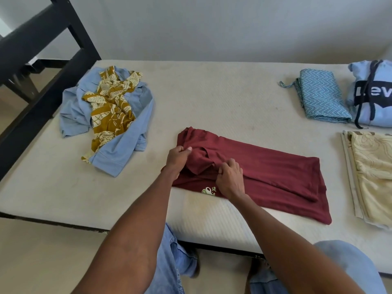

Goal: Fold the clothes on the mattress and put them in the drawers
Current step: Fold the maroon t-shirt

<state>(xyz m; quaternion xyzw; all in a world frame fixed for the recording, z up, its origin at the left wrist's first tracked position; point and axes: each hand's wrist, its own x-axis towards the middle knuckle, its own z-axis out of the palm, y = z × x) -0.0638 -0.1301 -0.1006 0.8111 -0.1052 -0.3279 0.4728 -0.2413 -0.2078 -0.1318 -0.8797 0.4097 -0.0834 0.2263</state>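
Denim-clad legs (pixel 174 262) of the person stand at the near edge of the mattress (pixel 212 92), with both bare forearms reaching forward over it.

Left hand (pixel 178 159): fingers curled, pinching the fabric of the maroon T-shirt (pixel 275 172) near its collar end. Right hand (pixel 230 179): fingers curled, gripping a fold of the same shirt just beside the left hand.

The maroon T-shirt lies flat on the mattress near the front edge, folded lengthwise into a long strip that runs from the hands toward the right. A small pale printed motif (pixel 209 190) shows on its near edge, just below the right hand.

Unfolded items, far left of the mattress: a light blue shirt (pixel 125 149) lies crumpled, with a mustard-and-cream patterned garment (pixel 110 109) heaped on top of it.

Folded items, right side of the mattress:
- a blue zigzag-patterned garment (pixel 320 96) with a drawstring, far right;
- a light blue hooded sweatshirt (pixel 373 94) with a dark printed logo panel, touching the zigzag garment on its right;
- a cream patterned cloth (pixel 373 172), nearer the front edge, partly cut off by the frame.

A black frame (pixel 48 66) stands at the left end of the mattress.
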